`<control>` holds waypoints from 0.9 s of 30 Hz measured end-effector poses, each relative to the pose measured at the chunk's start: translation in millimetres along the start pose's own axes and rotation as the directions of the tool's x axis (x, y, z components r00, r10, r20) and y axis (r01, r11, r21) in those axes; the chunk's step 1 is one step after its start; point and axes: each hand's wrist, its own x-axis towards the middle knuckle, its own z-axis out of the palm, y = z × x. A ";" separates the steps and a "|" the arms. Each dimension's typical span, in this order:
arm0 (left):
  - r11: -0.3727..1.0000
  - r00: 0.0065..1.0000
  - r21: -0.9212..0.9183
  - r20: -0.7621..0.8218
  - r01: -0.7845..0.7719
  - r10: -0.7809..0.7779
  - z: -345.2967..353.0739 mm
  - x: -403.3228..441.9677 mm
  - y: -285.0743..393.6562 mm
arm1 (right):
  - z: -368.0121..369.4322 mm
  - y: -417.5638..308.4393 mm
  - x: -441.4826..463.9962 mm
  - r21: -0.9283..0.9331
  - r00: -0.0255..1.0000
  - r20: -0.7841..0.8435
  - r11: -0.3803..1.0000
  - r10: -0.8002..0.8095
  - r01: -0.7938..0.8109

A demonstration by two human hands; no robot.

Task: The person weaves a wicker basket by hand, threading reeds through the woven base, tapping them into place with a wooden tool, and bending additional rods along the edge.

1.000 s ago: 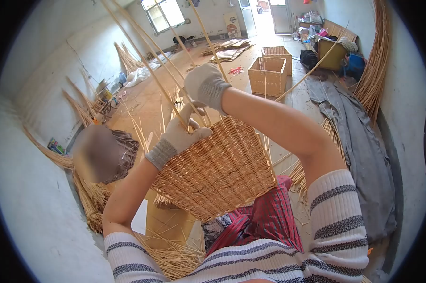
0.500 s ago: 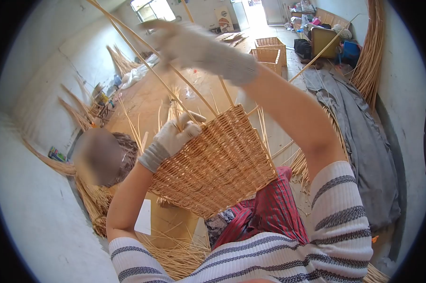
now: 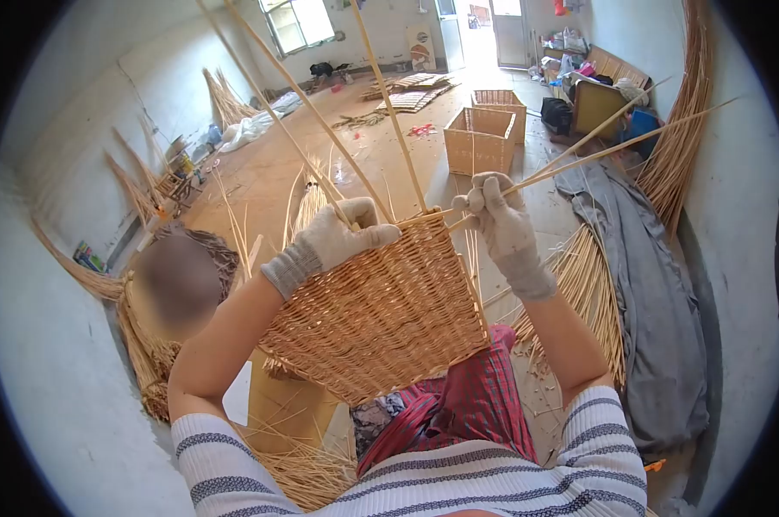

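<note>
A wicker basket (image 3: 381,310) of woven tan willow rests tilted on my lap, one side facing me. My left hand (image 3: 333,239), in a pale work glove, grips its upper rim at the left, with thumb on the near side. Long wicker stakes (image 3: 307,102) rise from the rim beside that hand. Off the basket's right corner, my gloved right hand (image 3: 497,215) is closed around wicker rods (image 3: 570,164) that stretch out to the upper right. The fingertips are pinched near the corner. The basket's inside is hidden from me.
Two woven baskets (image 3: 480,142) stand on the floor ahead. Bundles of willow rods (image 3: 592,302) lie at right beside a grey cloth (image 3: 652,284); more rods (image 3: 678,121) lean on the wall. Another person (image 3: 178,276) is at left. Flat woven panels (image 3: 415,90) lie farther back.
My right hand has come down from above the basket to its right corner, now holding rods there. My left hand stays at the rim, and the view has shifted slightly.
</note>
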 end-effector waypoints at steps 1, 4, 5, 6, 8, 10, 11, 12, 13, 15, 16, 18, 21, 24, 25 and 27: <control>0.999 1.000 0.033 -0.020 -0.003 0.004 2.6 1.6 5.0 | 3.3 2.1 -3.5 -0.005 1.000 0.001 1.000 -0.001 0.001; 0.981 0.995 -0.164 0.013 0.100 -0.099 11.3 9.0 0.8 | 22.4 12.7 -28.3 -0.078 0.930 0.048 0.927 -0.365 0.367; 0.981 0.995 -0.166 0.007 0.096 -0.096 10.4 8.0 2.8 | 32.5 17.1 -44.6 -0.138 0.878 0.118 0.868 -0.464 0.478; 0.987 0.991 -0.095 0.000 0.132 -0.132 8.6 7.1 5.2 | 39.5 15.7 -51.8 -0.190 0.811 0.197 0.790 -0.551 0.583; 0.987 0.988 -0.046 -0.007 0.156 -0.156 8.3 7.2 6.2 | 48.1 -8.1 -30.4 -0.329 0.862 0.244 0.799 -0.444 0.504; 0.994 0.995 -0.047 -0.013 0.096 -0.097 7.1 6.1 2.7 | 74.6 -48.2 2.4 -0.567 0.934 0.297 0.750 -0.198 0.339; 0.993 0.994 -0.056 -0.012 0.104 -0.105 9.0 6.9 -4.1 | 94.0 -63.1 23.5 -0.670 0.949 0.311 0.695 -0.057 0.261; 0.997 0.996 -0.065 -0.075 0.039 -0.044 11.9 9.6 -14.3 | 101.2 -55.2 49.1 -0.715 0.915 0.402 0.632 0.021 0.299; 0.997 0.990 -0.065 -0.139 -0.029 0.020 12.6 10.5 -18.9 | 109.7 -44.0 72.7 -0.746 0.870 0.482 0.568 0.100 0.348; 0.990 0.995 -0.141 -0.105 -0.015 0.001 11.4 10.5 -10.9 | 136.2 -29.2 102.2 -0.896 0.927 0.342 -0.243 0.152 0.371; 0.993 0.988 -0.104 -0.151 -0.053 0.037 11.5 8.1 -6.0 | 146.3 -26.0 102.2 -0.903 0.932 0.333 -0.237 0.142 0.358; 0.994 0.978 -0.052 -0.193 -0.093 0.081 10.6 6.9 -3.0 | 162.0 -29.0 103.5 -0.479 0.873 0.253 -0.730 0.417 0.488; 0.977 0.991 -0.202 -0.128 -0.060 0.034 10.3 6.7 -4.3 | 138.5 -43.3 103.7 -0.729 0.789 0.504 -0.316 0.352 0.607; 0.982 0.985 -0.122 -0.073 0.147 -0.157 10.0 2.2 2.5 | 100.6 -24.5 68.8 -0.737 0.737 0.312 0.337 -0.600 0.586; 0.987 0.983 -0.049 -0.096 0.150 -0.154 9.8 3.0 3.4 | 90.0 -10.0 54.3 -0.738 0.739 0.314 0.336 -0.596 0.585; 0.988 0.983 0.031 -0.114 0.148 -0.144 8.9 6.0 3.0 | 67.8 20.5 28.9 -0.937 0.792 0.260 0.055 -0.553 0.346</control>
